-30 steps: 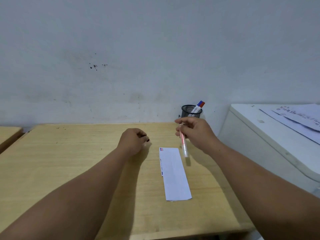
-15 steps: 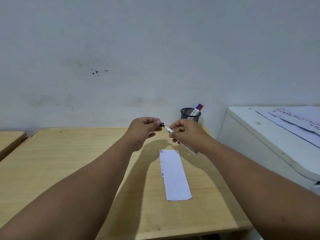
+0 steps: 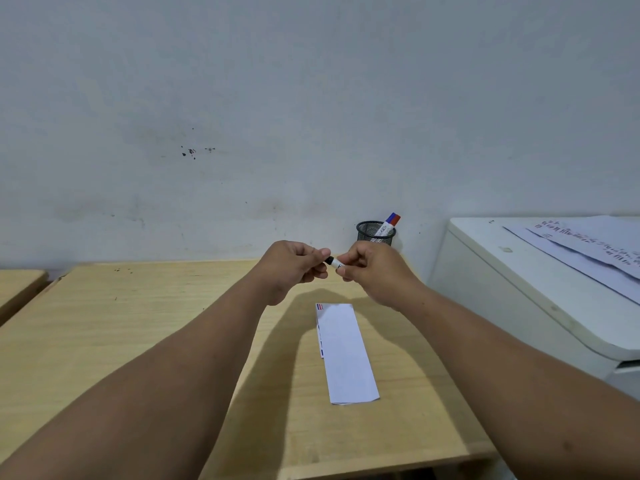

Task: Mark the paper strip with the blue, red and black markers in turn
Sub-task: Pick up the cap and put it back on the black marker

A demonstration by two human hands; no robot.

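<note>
A white paper strip [image 3: 344, 351] lies lengthwise on the wooden desk [image 3: 138, 341], with small blue and red marks at its top left corner and along its left edge. Above its far end my two hands meet in the air. My right hand [image 3: 372, 271] grips the white body of a marker [image 3: 337, 265]. My left hand [image 3: 294, 265] pinches the marker's black cap end [image 3: 329, 260] between thumb and fingers. Most of the marker is hidden inside my right fist. Whether the cap is fully seated cannot be told.
A black mesh pen cup [image 3: 375, 233] stands at the desk's back edge against the wall, with blue and red marker ends [image 3: 393, 219] sticking out. A white printer [image 3: 519, 299] with printed sheets [image 3: 588, 247] on top borders the desk's right side. Another desk [image 3: 17, 289] sits at left.
My hands rose from near the desk and came together. The left hand's black cap now meets the tip of the marker in my right hand, and the hands have closed in further.
</note>
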